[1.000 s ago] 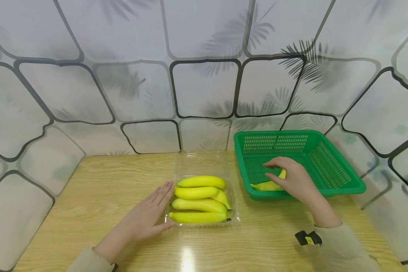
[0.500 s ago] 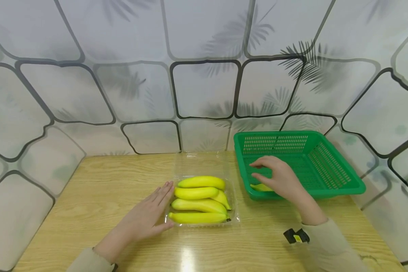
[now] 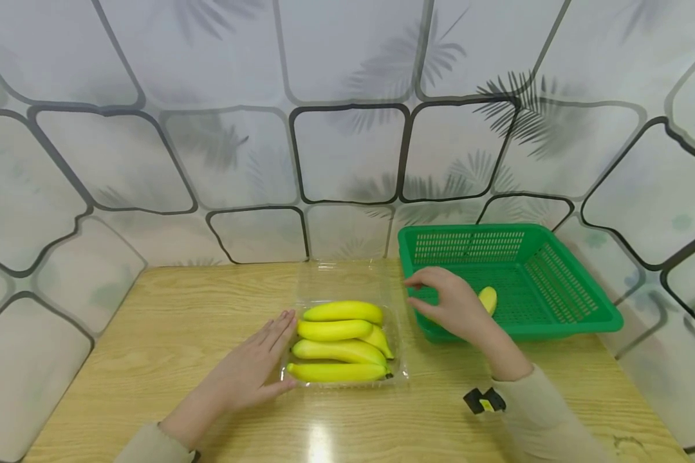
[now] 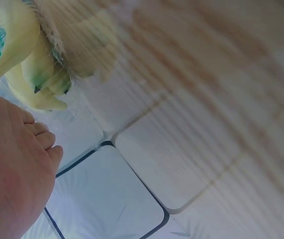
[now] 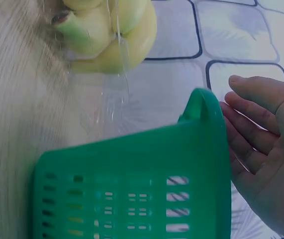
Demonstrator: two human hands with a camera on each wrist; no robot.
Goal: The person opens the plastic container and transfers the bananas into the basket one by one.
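Observation:
Several yellow bananas [image 3: 338, 350] lie side by side in a clear plastic box [image 3: 401, 370], whose see-through lid [image 3: 342, 280] is folded back. My left hand [image 3: 243, 366] rests at the box's left edge, fingers straight. Above the left rim of the green basket [image 3: 585, 325] is my right hand [image 3: 452, 302], its thumb and fingers spread apart and holding nothing. Inside the basket, one banana [image 3: 488, 299] shows behind this hand, which partly hides it. The right wrist view also has the empty right hand [image 5: 266, 134] beside the basket rim, with bananas [image 5: 107, 37] in the box beyond.
The box and basket stand on a wood-grain table [image 3: 197, 296], with a narrow strip of table between them. A patterned wall covering [image 3: 347, 148] rises behind the table and along both sides.
My right hand has moved left across the basket to its left rim, uncovering the banana's other end on its right side. My left hand and the bananas in the box have stayed put.

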